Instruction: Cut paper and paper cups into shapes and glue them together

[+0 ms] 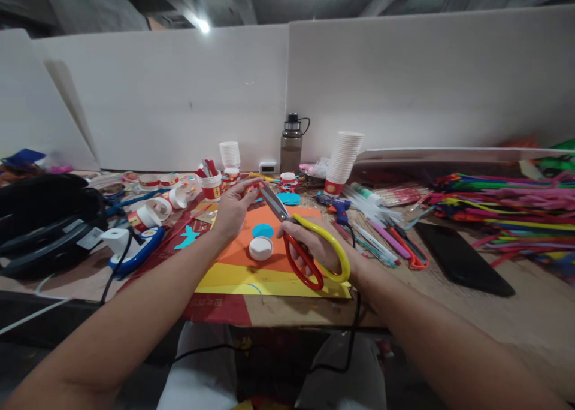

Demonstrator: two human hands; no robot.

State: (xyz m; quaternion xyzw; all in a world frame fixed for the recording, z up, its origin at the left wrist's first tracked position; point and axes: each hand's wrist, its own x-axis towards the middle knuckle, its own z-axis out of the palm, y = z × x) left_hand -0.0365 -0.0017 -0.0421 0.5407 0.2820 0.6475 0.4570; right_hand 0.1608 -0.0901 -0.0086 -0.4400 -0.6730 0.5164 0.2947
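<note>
My right hand [314,242] is wrapped around a large pair of scissors [320,260] with one red and one yellow handle loop. The metal blades point up and to the left, their tips close to the fingers of my left hand [233,205]. That hand pinches a small red piece [255,186], mostly hidden by the fingers. Below and between the hands, a white round lid-like piece [261,249] and a blue paper disc [263,231] lie on orange paper [236,251]. Yellow paper [278,282] sticks out underneath.
Stacked paper cups [345,158] and a bottle [291,146] stand at the back. A blue glue gun [340,209], pens and a black phone [462,257] lie on the right, near bundled pipe cleaners [507,197]. A power strip [139,251] and cut cups [146,216] occupy the left.
</note>
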